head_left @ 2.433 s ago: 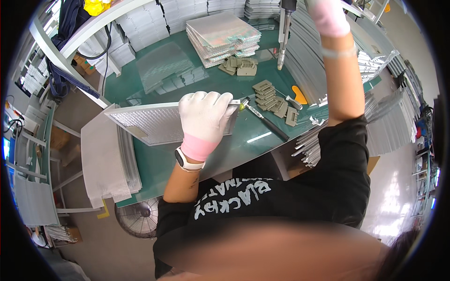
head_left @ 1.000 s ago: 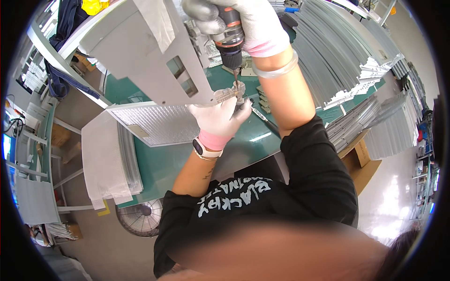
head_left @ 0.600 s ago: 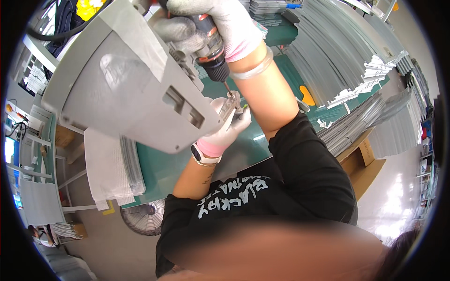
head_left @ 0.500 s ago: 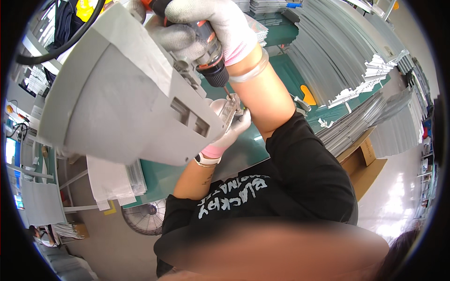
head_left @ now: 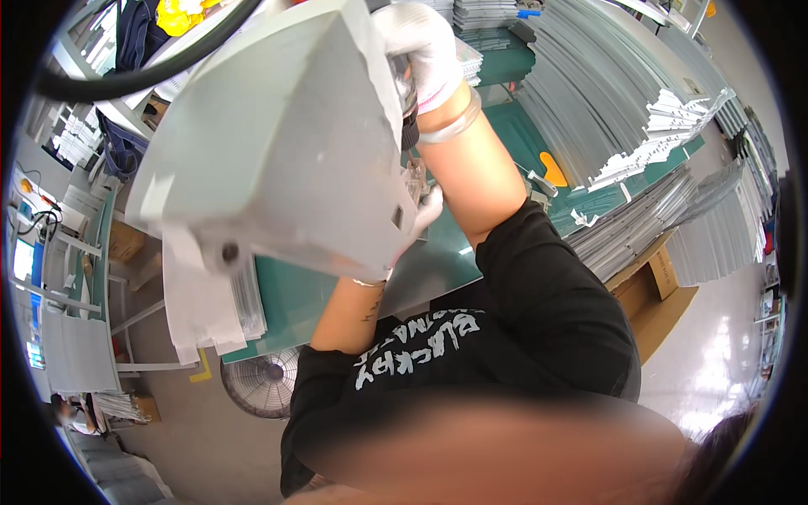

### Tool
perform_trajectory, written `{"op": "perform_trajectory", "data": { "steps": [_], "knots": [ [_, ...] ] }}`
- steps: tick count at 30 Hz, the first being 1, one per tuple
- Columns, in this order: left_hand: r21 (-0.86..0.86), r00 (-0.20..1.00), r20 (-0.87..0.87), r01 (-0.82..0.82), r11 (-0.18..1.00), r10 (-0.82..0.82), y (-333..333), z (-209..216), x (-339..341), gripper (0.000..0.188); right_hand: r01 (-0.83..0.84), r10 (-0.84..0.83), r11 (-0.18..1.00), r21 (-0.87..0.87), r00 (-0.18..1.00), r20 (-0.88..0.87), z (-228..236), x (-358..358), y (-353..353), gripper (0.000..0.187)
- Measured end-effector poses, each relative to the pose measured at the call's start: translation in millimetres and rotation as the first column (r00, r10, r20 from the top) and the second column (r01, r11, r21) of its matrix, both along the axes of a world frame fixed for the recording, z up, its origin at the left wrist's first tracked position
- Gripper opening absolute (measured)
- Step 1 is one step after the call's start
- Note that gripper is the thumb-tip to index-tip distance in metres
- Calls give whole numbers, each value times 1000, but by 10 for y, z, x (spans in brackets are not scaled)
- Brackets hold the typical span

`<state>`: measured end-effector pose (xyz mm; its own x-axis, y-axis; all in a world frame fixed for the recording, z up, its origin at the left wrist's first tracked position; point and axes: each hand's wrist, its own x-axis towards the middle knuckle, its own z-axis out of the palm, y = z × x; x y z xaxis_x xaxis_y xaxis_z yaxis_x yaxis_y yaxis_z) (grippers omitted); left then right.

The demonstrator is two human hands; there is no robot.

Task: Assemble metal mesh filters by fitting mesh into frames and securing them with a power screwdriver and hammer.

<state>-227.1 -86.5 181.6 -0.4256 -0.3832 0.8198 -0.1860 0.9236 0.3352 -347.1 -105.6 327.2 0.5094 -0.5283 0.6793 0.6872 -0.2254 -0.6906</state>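
My right hand (head_left: 427, 52), in a white glove, is closed round a cordless drill (head_left: 410, 133); only its black chuck and a little of its body show. The bit points down at a small, pale, shiny part (head_left: 415, 178). Below that, my gloved left hand (head_left: 430, 208) holds this part, its fingers bent against the side. A large grey plastic housing (head_left: 278, 151) looms close in front and covers most of my left hand and the drill's body. What supports the housing cannot be made out.
Tall stacks of grey strips (head_left: 606, 93) stand on the green table (head_left: 286, 311) at the right. A yellow-orange object (head_left: 553, 170) lies beside them. White sheets (head_left: 202, 295) overhang the left edge, near a floor fan (head_left: 265, 383). A cardboard box (head_left: 665, 311) is at lower right; a black cable (head_left: 151, 77) arcs at upper left.
The grey housing has shifted right and turned, now hiding more of the drill and my left hand. The black cable looks larger. Both arms stay almost in place.
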Motion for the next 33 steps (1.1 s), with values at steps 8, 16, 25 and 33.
{"op": "perform_trajectory", "data": {
  "steps": [8,16,25,33],
  "knots": [
    [-317,998,-61,-22,948,3,-31,-7,120,25,716,-709,670,197,538,455,418,-593,231,15],
    [-150,902,400,240,959,-163,511,-317,1235,32,600,-619,785,156,741,262,462,-679,496,13],
    [27,344,924,372,928,-165,729,-1887,2167,14,698,-722,692,187,670,172,183,-451,579,14],
    [39,883,358,-340,939,305,343,-679,1345,38,598,-652,747,289,744,147,-62,-318,706,18]
  ]
}}
